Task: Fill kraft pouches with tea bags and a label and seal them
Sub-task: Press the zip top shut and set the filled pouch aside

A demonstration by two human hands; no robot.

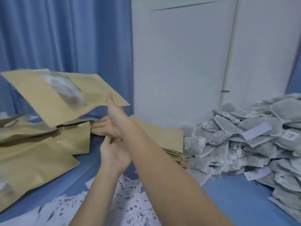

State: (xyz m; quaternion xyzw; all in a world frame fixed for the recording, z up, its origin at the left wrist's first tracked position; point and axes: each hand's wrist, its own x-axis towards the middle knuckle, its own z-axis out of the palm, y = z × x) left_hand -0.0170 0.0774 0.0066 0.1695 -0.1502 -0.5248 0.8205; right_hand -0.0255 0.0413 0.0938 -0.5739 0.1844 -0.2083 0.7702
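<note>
A kraft pouch (48, 97) with a clear window hangs blurred in the air at the left, above a pile of filled kraft pouches (32, 154). My right hand (114, 115) reaches across toward it, thumb straight up against the pouch's near edge. Its fingers are stretched out below the pouch and apart from it. My left hand (114, 154) sits under the right forearm, which hides its curled fingers. A flat stack of empty pouches (164, 136) lies behind my arms. A big heap of tea bags (244, 144) fills the right side. Loose printed labels (130, 203) lie nearest me.
Everything rests on a blue table top (228, 203). A blue curtain (65, 38) hangs behind the pouch pile. A white wall panel (179, 62) stands behind the tea bags.
</note>
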